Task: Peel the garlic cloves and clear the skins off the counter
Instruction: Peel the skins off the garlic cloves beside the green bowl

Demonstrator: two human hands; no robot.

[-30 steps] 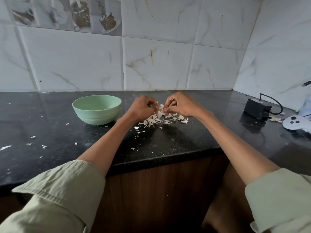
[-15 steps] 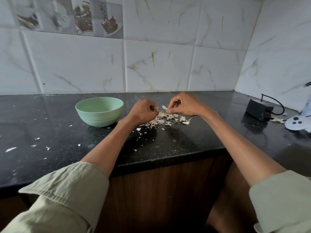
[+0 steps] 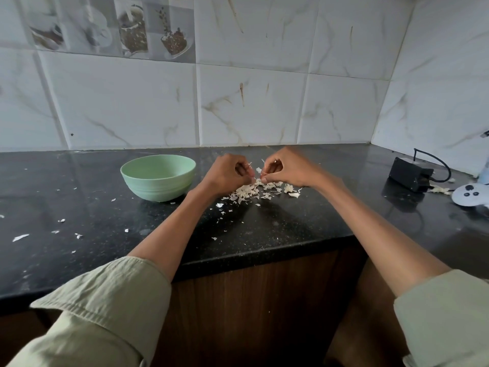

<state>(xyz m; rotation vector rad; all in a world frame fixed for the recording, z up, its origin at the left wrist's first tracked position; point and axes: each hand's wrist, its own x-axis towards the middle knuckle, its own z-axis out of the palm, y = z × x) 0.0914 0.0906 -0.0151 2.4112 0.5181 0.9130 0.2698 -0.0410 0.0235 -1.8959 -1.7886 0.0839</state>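
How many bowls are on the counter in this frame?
1. The green bowl stands on the black counter, just left of the left hand. Nothing visible could hide another.

I see both hands raised just above the skin pile (image 3: pixel 251 190) on the counter (image 3: pixel 304 223). My left hand (image 3: pixel 227 172) and right hand (image 3: pixel 287 167) are curled, fingertips nearly meeting around a small pale piece; I cannot tell whether it is clove or skin. The bowl (image 3: pixel 158 178) stands left of the pile. Stray flakes lie farther left. A black adapter (image 3: pixel 408 174) sits well right of the pile.
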